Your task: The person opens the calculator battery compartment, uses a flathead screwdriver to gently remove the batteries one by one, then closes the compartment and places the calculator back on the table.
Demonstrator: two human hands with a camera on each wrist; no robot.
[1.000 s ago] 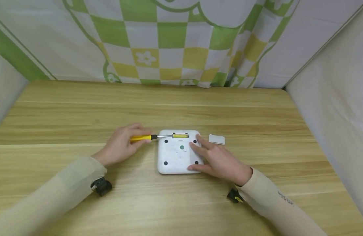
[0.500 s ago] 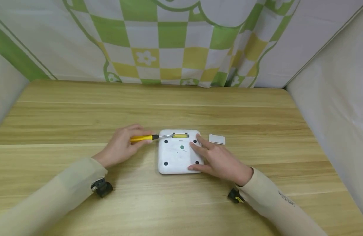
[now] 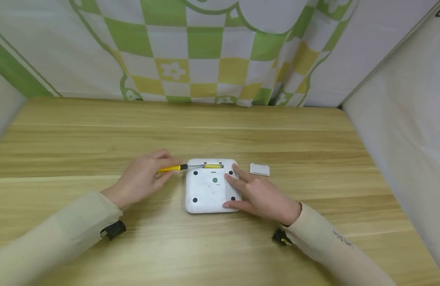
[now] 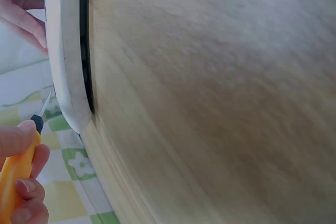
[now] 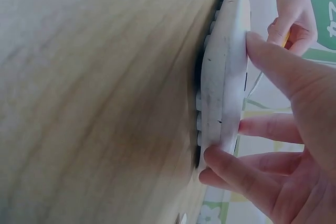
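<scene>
A white calculator (image 3: 205, 190) lies face down on the table, its keys showing underneath in the right wrist view. Near its far edge, a yellow battery (image 3: 213, 166) sits in the uncovered compartment. My left hand (image 3: 139, 178) grips the yellow handle of a screwdriver (image 4: 18, 174), whose thin metal shaft reaches to the battery's left end. Whether the tip touches the battery cannot be told. My right hand (image 3: 264, 196) rests on the calculator's right part. Its thumb and some fingers press on the back, while other fingers lie along the side edge in the right wrist view.
A small white battery cover (image 3: 259, 169) lies on the wooden table (image 3: 220, 246), just right of the calculator. A green, yellow and white checked curtain (image 3: 205, 51) hangs behind the far table edge. Pale cloth walls stand at both sides.
The head view has shifted slightly, so everything sits a little further left. The screwdriver has edged slightly right relative to the calculator. My right hand keeps its place on the calculator.
</scene>
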